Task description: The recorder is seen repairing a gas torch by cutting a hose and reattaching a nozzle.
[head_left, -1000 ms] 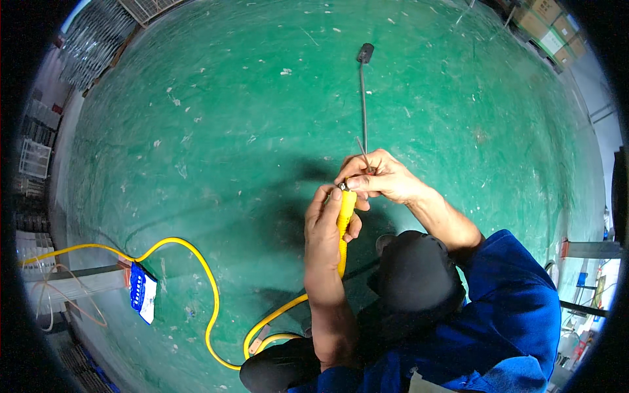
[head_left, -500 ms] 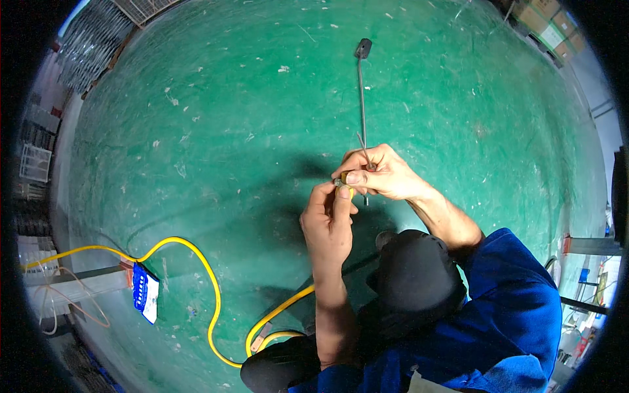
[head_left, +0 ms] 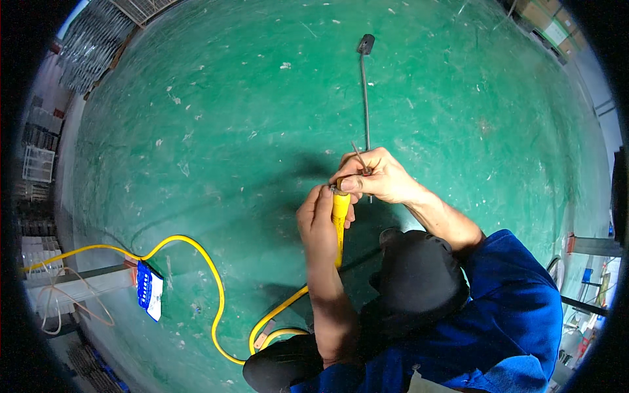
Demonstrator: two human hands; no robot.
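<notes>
My left hand is closed around a yellow hose near its end, which points up and away from me. A ribbed metal band shows at that end, like a hose clamp. Against the same end, my right hand pinches a small brass-coloured piece, mostly hidden by the fingers. A thin metal shaft with a small round collar also sticks out from my right hand; its lower part is hidden. Beyond and partly behind that hand lies a long thin metal rod with a black block at its far end.
More yellow hose curls over the green floor at the left. A blue and white packet leans by a grey beam. My dark-clad knee rises just below my hands. Stacked cartons stand at the far right.
The yellow hose in my left hand has turned, so more of its length shows below the fingers. My left hand has shifted slightly; the right still pinches at the hose end.
</notes>
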